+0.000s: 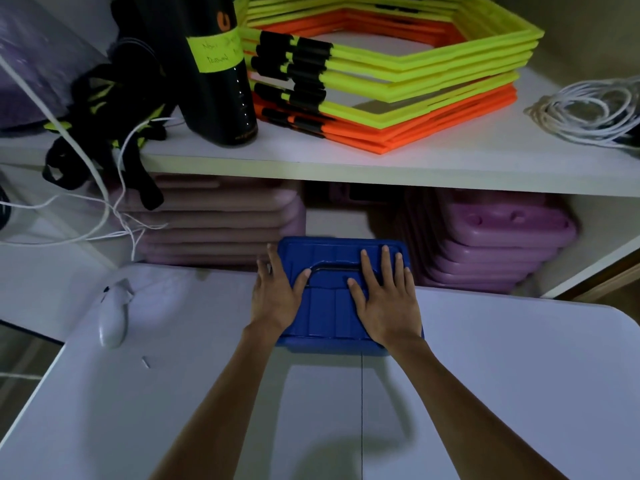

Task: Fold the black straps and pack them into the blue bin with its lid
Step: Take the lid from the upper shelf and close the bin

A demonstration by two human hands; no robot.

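From the head camera I see the blue plastic bin [346, 346] at the far edge of the white table [485, 375], its ribbed blue lid [332, 268] on top. My left hand [275, 299] lies flat on the lid's left side, fingers straight and slightly spread, reaching over the left rim. My right hand [384, 299] presses flat on the right side, fingers spread. Tangled black straps [100, 133] hang off the white shelf [346, 161] above, beside stacked yellow and orange hexagonal rings [391, 84].
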